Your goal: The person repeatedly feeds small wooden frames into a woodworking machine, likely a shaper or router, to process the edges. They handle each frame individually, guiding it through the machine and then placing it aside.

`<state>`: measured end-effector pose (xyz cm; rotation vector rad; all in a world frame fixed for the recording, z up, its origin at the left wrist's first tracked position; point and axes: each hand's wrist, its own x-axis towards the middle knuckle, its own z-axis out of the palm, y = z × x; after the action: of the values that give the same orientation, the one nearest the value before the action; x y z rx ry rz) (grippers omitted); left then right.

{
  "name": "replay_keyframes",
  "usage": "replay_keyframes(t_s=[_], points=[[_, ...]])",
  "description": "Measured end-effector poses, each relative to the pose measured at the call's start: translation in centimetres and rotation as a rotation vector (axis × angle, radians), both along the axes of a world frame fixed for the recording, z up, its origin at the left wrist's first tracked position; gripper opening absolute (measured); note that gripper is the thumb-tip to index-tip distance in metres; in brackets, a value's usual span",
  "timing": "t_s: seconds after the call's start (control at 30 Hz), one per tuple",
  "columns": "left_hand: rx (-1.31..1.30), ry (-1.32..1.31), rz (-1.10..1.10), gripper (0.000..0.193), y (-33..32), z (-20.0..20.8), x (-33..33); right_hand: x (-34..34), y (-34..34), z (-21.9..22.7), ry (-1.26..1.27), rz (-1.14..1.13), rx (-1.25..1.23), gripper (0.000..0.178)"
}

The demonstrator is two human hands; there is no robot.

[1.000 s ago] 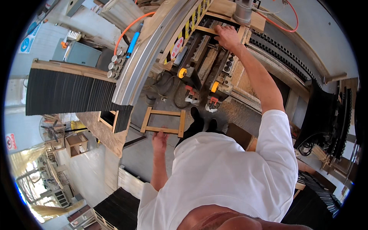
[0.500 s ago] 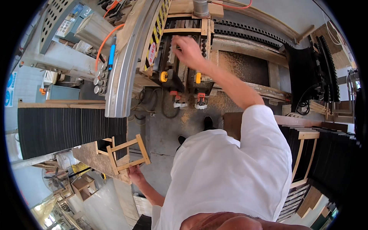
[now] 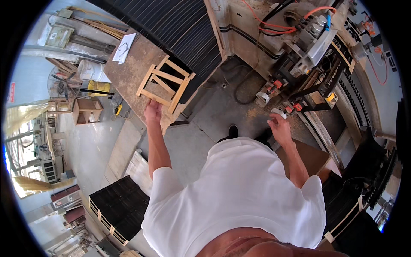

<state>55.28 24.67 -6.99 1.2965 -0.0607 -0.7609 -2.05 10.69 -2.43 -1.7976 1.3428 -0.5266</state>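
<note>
My left hand (image 3: 153,111) is closed on the near bar of a small light-wood frame (image 3: 157,98), held out over a brown board-topped table (image 3: 124,81). Behind it, and partly hidden by it, another wooden frame (image 3: 176,67) lies against black pieces. My right hand (image 3: 280,127) hangs beside the red-and-white front ends of a machine (image 3: 295,107), its fingers loosely bent and apart. Nothing shows in that hand. Whether it touches the white end piece I cannot tell.
Black slatted pieces (image 3: 171,25) stand stacked beyond the table. A white sheet (image 3: 124,48) lies on the tabletop. Sawdust and a dark hose (image 3: 239,96) are on the floor. More black stacks stand at lower left (image 3: 122,205) and lower right. A fan (image 3: 62,83) stands far left.
My view has turned left toward the table. My right hand has come back from over the machine to its front end. The held frame now overlaps the frame on the table.
</note>
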Motion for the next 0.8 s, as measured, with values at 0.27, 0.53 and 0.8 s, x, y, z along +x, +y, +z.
replay_keyframes(t_s=[0.27,0.53,0.8], points=[[0.218,-0.073,-0.054,0.034,-7.1,-4.3,3.6,-1.8,1.9,-6.2,0.178,-0.033,0.159,0.032],[0.842,-1.044,-0.127,0.056,-8.2,-4.9,3.1,-3.0,5.1,-7.6,0.237,-0.037,0.175,0.029],[0.302,-1.155,-0.267,0.03,-11.2,-0.3,-15.7,-7.7,4.2,3.5,0.275,-0.357,-0.084,0.029]])
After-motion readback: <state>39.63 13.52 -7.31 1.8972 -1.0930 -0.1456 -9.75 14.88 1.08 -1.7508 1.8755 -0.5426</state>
